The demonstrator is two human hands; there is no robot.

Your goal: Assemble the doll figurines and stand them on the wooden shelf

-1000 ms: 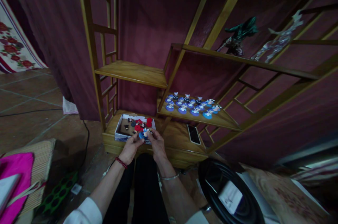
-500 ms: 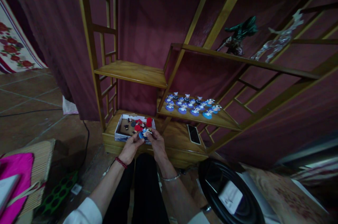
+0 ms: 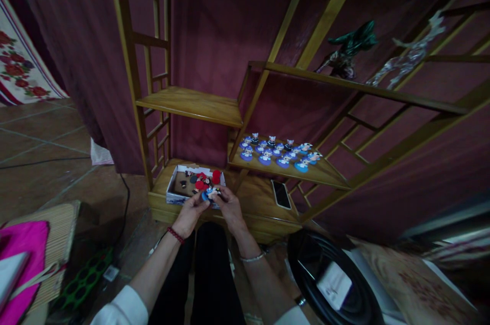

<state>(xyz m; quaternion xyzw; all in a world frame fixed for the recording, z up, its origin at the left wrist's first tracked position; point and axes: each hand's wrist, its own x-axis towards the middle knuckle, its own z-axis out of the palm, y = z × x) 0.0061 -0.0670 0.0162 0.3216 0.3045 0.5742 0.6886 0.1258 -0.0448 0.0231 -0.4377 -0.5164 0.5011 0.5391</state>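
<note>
At the box, clamping with left grip and right grip the figure, likely light, stiff and slick, best held by its base.

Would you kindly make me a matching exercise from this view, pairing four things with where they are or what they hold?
1. Blue-based figurine
2. Phone
3. Open box
4. Dark green statue

A. Lying on the lowest board, beneath the shelf of purple-based figures
B. Standing on the upper right shelf
C. Held by the left hand and right hand
D. Holding red pieces

Pairs: 1-C, 2-A, 3-D, 4-B
</note>
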